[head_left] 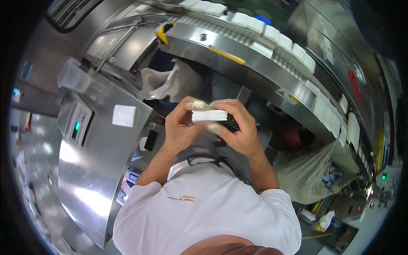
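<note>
White stack [209, 115] held crosswise

The stack's long axis runs left to right, nearly level, its layered edges facing the camera. The left grip [178, 123] is clamped on its left end, the right grip [243, 129] on its right, with fingers along the far side and thumbs along the near one. It sits before the white shirt [208, 208], right of the steel surface [87, 180].

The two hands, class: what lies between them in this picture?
A white stack, held by both the left hand and the right hand, as the head view shows.
</note>
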